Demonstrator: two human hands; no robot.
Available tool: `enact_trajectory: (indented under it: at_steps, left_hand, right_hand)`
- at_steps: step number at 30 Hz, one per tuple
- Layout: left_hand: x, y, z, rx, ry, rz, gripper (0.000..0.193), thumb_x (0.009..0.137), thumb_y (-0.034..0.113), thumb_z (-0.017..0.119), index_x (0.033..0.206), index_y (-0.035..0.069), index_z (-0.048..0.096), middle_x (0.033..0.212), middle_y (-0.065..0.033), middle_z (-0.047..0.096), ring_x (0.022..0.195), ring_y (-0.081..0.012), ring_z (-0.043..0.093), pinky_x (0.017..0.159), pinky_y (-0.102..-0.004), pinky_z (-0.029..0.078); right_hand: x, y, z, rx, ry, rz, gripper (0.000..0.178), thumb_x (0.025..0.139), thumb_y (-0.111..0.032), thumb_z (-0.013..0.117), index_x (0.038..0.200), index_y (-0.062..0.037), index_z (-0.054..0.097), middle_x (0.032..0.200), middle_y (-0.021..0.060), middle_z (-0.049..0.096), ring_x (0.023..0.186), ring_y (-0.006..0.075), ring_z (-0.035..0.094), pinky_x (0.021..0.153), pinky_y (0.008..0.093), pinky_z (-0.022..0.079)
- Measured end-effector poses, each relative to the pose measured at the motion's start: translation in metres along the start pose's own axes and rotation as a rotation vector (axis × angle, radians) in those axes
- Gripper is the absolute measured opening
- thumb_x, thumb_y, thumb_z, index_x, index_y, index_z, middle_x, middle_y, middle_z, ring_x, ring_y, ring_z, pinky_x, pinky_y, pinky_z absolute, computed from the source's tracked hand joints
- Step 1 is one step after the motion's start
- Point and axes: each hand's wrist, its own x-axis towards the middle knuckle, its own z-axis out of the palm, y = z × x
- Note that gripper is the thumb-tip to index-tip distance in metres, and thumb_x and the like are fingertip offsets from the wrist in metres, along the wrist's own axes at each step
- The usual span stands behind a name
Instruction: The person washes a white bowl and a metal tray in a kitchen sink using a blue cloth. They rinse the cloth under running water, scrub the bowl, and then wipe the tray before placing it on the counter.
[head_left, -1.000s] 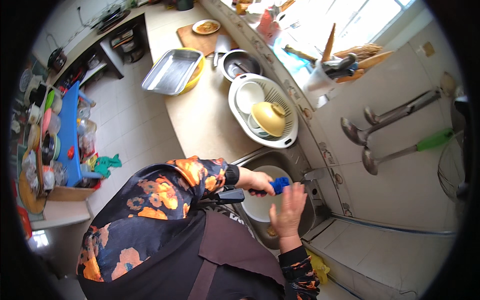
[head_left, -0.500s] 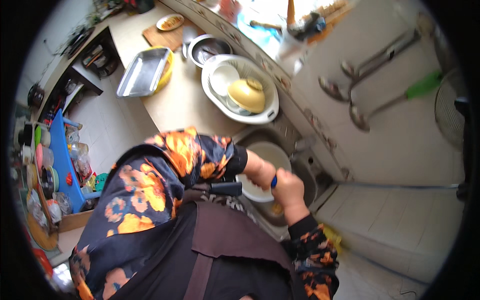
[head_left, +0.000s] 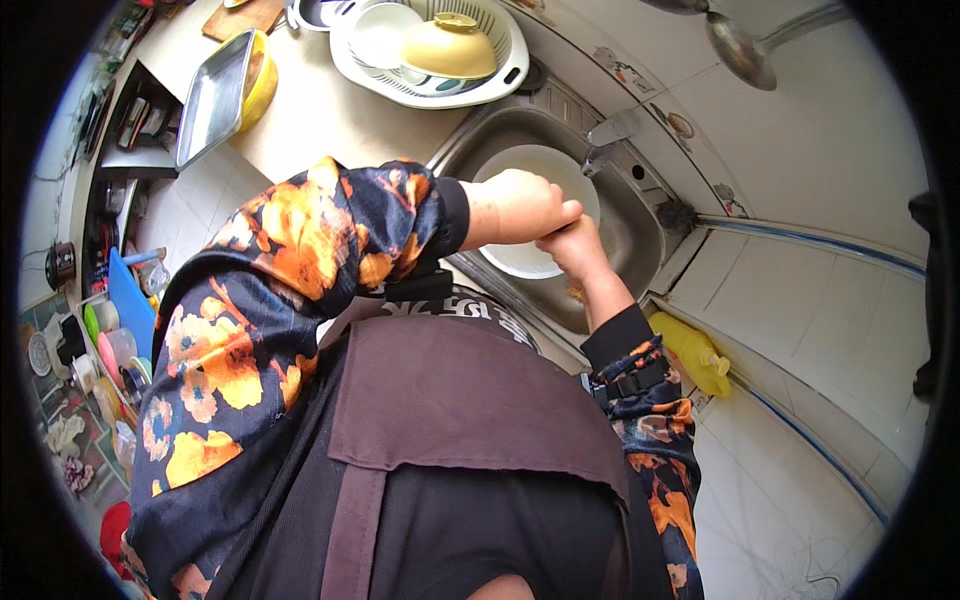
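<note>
Both hands meet above a white basin (head_left: 535, 160) that sits in a stainless steel sink (head_left: 635, 220). My left hand (head_left: 520, 206) is closed, its knuckles up, and its thumb side touches the right hand. My right hand (head_left: 578, 248) is closed too, pressed against the left from the near right side. Whatever lies inside the fingers is hidden from this angle. Some small yellowish bits (head_left: 575, 293) lie at the sink's near edge, beside the basin.
A faucet (head_left: 610, 130) rises behind the basin. On the counter stand a white draining basket (head_left: 515, 60) with an upturned yellow bowl (head_left: 452, 48), and a metal tray (head_left: 213, 95) on a yellow container. A yellow bottle (head_left: 692, 352) lies right of the sink; ladles (head_left: 742, 50) hang on the wall.
The view has tilted down toward the sink, so the counter items sit higher in it. My hands stay together over the basin; a blue piece seen between them earlier no longer shows.
</note>
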Motion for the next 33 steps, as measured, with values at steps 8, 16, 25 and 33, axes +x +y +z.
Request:
enact_trajectory:
  at_steps: [8, 16, 25, 33]
  left_hand:
    - [-0.009, -0.014, 0.022, -0.370, 0.115, -0.137, 0.043, 0.075, 0.015, 0.069, 0.117, 0.010, 0.064, 0.090, -0.0167, 0.067, 0.088, -0.0361, 0.067, 0.079, -0.0444, 0.053]
    - [-0.021, -0.024, -0.018, -1.722, -0.748, -0.372, 0.010, 0.087, 0.020, 0.066, 0.093, 0.013, 0.062, 0.071, 0.0025, 0.057, 0.053, -0.0028, 0.049, 0.039, -0.0182, 0.032]
    - [0.000, -0.001, -0.014, -0.803, -0.705, -0.395, 0.005, 0.084, 0.021, 0.068, 0.083, 0.015, 0.068, 0.079, -0.0003, 0.066, 0.070, -0.0149, 0.062, 0.062, -0.0308, 0.049]
    - [0.002, 0.015, 0.021, -0.362, -0.373, -0.533, 0.023, 0.083, 0.019, 0.063, 0.104, 0.014, 0.073, 0.102, -0.0056, 0.071, 0.099, -0.0264, 0.065, 0.082, -0.0361, 0.051]
  right_hand:
    - [-0.005, -0.010, -0.011, -0.179, 0.125, 0.000, 0.075, 0.069, -0.012, 0.076, 0.138, -0.0081, 0.046, 0.103, 0.0122, 0.062, 0.081, 0.0201, 0.061, 0.063, 0.0359, 0.048]
    - [-0.052, -0.037, -0.021, -1.121, 0.307, -1.211, 0.052, 0.084, -0.015, 0.060, 0.135, -0.0148, 0.051, 0.142, 0.0122, 0.048, 0.130, 0.0332, 0.045, 0.106, 0.0506, 0.039]
    - [-0.046, -0.050, -0.009, -1.148, 0.280, -0.884, 0.019, 0.079, -0.015, 0.060, 0.097, -0.0100, 0.061, 0.074, 0.0071, 0.061, 0.064, 0.0268, 0.063, 0.056, 0.0373, 0.052]
    - [-0.023, -0.005, 0.031, -0.668, 0.302, -0.388, 0.022, 0.074, -0.016, 0.073, 0.091, -0.0054, 0.063, 0.087, 0.0226, 0.068, 0.086, 0.0425, 0.065, 0.073, 0.0474, 0.053]
